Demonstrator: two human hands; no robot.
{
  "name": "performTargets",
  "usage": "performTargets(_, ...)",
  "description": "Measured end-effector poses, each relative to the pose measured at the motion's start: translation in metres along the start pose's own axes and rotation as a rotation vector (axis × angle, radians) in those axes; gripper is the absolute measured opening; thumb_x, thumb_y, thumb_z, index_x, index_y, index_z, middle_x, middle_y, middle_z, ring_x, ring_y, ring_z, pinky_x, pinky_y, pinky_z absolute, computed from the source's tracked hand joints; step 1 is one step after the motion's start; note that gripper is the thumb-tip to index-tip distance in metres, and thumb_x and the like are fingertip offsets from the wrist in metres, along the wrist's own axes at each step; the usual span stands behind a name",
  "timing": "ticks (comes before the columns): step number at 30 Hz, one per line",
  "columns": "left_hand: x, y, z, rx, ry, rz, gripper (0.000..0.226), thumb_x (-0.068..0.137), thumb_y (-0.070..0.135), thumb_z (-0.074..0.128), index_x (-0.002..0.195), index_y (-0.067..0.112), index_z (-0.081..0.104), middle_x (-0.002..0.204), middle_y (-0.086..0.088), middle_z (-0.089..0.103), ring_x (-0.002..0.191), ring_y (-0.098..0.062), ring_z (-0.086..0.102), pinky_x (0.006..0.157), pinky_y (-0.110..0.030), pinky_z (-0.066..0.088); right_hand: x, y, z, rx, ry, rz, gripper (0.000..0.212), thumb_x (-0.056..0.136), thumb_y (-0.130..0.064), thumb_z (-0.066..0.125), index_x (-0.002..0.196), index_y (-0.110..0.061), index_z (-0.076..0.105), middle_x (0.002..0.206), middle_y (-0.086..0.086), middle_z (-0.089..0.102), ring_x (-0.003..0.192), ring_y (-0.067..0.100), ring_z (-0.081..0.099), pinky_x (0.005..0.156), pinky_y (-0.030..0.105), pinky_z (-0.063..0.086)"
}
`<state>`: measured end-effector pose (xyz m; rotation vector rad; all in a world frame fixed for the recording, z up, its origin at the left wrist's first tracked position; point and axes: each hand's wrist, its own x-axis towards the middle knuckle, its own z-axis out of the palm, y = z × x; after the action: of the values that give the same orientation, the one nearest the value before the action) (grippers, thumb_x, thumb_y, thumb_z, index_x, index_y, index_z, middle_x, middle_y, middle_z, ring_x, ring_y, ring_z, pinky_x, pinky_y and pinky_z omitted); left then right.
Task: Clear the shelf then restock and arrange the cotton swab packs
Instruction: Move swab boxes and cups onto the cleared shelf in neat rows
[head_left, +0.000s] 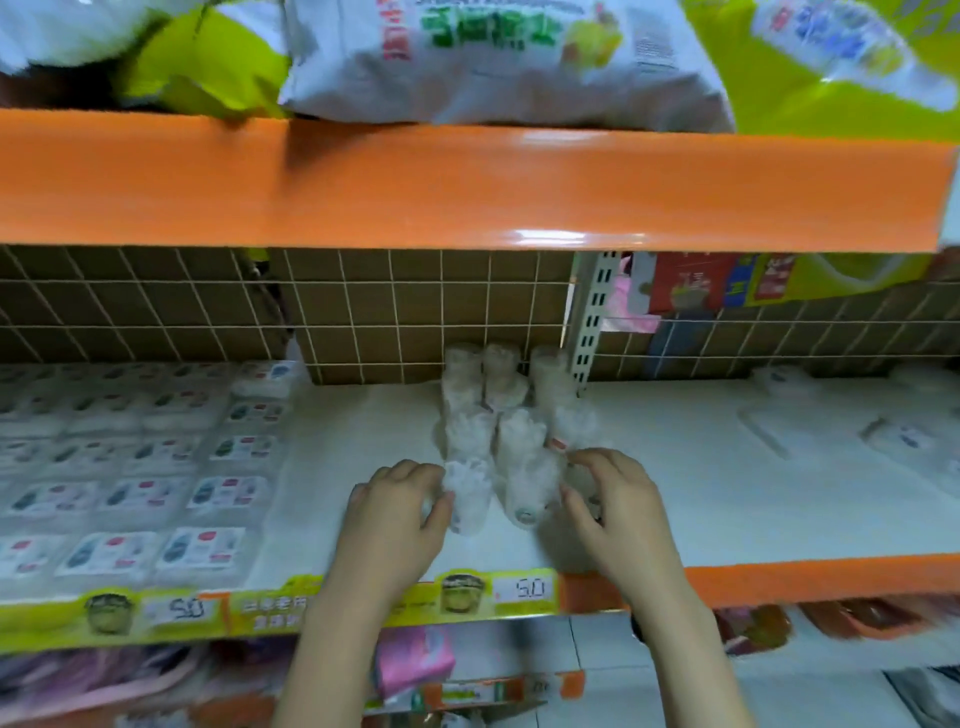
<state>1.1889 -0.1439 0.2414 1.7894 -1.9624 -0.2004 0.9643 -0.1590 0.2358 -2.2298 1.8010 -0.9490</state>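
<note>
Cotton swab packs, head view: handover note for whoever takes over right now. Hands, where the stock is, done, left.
Left hand: fingers curled round the front-left cotton swab pack.
Right hand: fingers curled at the front-right pack; grip looks likely, blurred.
Stock: a cluster of clear cylindrical packs stands mid-shelf in about three rows running from the tiled back wall toward the front edge.
Done: some packs are on the white shelf, roughly lined up.
Left: straighten the front packs, fill the bare shelf either side. No spare stock in view.
</note>
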Motion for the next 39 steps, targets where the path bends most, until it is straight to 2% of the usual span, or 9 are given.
performTargets(3, -0.003, 0.008, -0.001, 0.013, -0.010, -0.029, 0.050, 0.080, 0.045, 0.036, 0.101, 0.015, 0.069, 0.100, -0.005, 0.068, 0.092, -0.032, 0.062, 0.078, -0.041, 0.049, -0.006, 0.011, -0.003, 0.021, -0.014, 0.007, 0.037, 0.077, -0.024, 0.055, 0.109, -0.010, 0.065, 0.106, 0.006, 0.065, 0.098, 0.028, 0.058, 0.085, 0.037, 0.048)
performTargets(8, 0.002, 0.013, -0.004, 0.029, 0.043, -0.040, 0.034, 0.079, 0.033, 0.051, 0.100, 0.012, 0.070, 0.099, -0.007, 0.066, 0.091, -0.034, 0.062, 0.076, -0.043, 0.049, -0.005, 0.012, -0.007, 0.032, -0.019, 0.005, 0.042, 0.079, -0.033, 0.045, 0.110, -0.012, 0.064, 0.108, 0.005, 0.064, 0.100, 0.026, 0.057, 0.086, 0.037, 0.047)
performTargets(12, 0.013, 0.020, 0.000, 0.029, 0.049, -0.002, 0.048, 0.081, 0.044, 0.039, 0.100, 0.013, 0.069, 0.100, -0.008, 0.066, 0.090, -0.034, 0.061, 0.075, -0.041, 0.048, 0.000, 0.015, -0.014, 0.033, -0.019, 0.013, 0.049, 0.079, -0.038, 0.039, 0.112, -0.012, 0.064, 0.112, 0.005, 0.063, 0.105, 0.025, 0.056, 0.090, 0.034, 0.043)
performTargets(15, 0.024, 0.028, 0.005, 0.014, 0.071, 0.009, 0.046, 0.081, 0.041, 0.043, 0.106, 0.011, 0.068, 0.105, -0.009, 0.065, 0.097, -0.034, 0.059, 0.079, -0.041, 0.047, 0.003, 0.023, -0.022, 0.054, -0.001, 0.031, 0.040, 0.082, -0.032, 0.047, 0.114, -0.013, 0.063, 0.114, 0.004, 0.062, 0.107, 0.024, 0.054, 0.091, 0.034, 0.041)
performTargets(20, 0.032, 0.059, 0.019, 0.017, 0.093, 0.061, 0.052, 0.078, 0.047, 0.035, 0.098, 0.013, 0.070, 0.099, -0.007, 0.067, 0.092, -0.034, 0.061, 0.076, -0.041, 0.048, -0.002, 0.052, -0.041, 0.079, 0.018, 0.067, 0.040, 0.083, -0.032, 0.048, 0.118, -0.016, 0.060, 0.120, 0.001, 0.059, 0.112, 0.019, 0.050, 0.095, 0.032, 0.039)
performTargets(27, 0.037, 0.147, 0.057, 0.073, 0.117, 0.040, 0.051, 0.078, 0.046, 0.034, 0.098, 0.016, 0.069, 0.099, -0.008, 0.068, 0.093, -0.034, 0.062, 0.077, -0.043, 0.043, -0.007, 0.145, -0.089, 0.080, -0.037, 0.086, 0.038, 0.092, -0.031, 0.053, 0.129, -0.023, 0.051, 0.132, -0.004, 0.051, 0.123, 0.013, 0.042, 0.105, 0.031, 0.033)
performTargets(32, 0.038, 0.243, 0.115, -0.026, 0.061, 0.126, 0.049, 0.079, 0.044, 0.038, 0.099, 0.013, 0.070, 0.100, -0.008, 0.068, 0.091, -0.034, 0.063, 0.079, -0.050, 0.050, -0.024, 0.235, -0.138, 0.025, -0.108, 0.153, 0.041, 0.092, -0.032, 0.053, 0.131, -0.019, 0.051, 0.132, 0.001, 0.052, 0.121, 0.019, 0.044, 0.100, 0.031, 0.033)
performTargets(36, 0.028, 0.306, 0.162, -0.006, -0.072, 0.161, 0.053, 0.083, 0.050, 0.034, 0.112, 0.019, 0.066, 0.113, 0.001, 0.065, 0.104, -0.024, 0.060, 0.086, -0.040, 0.043, -0.042, 0.293, -0.164, -0.023, -0.149, 0.231, 0.043, 0.091, -0.034, 0.051, 0.130, -0.016, 0.052, 0.129, 0.003, 0.054, 0.118, 0.023, 0.047, 0.096, 0.030, 0.034)
performTargets(39, 0.026, 0.325, 0.185, 0.018, -0.151, 0.132, 0.043, 0.091, 0.044, 0.040, 0.124, 0.022, 0.058, 0.125, 0.005, 0.059, 0.114, -0.019, 0.054, 0.093, -0.033, 0.038, -0.047, 0.318, -0.172, -0.034, -0.186, 0.239, 0.042, 0.092, -0.029, 0.054, 0.132, -0.017, 0.050, 0.131, 0.002, 0.052, 0.119, 0.021, 0.046, 0.097, 0.028, 0.033)
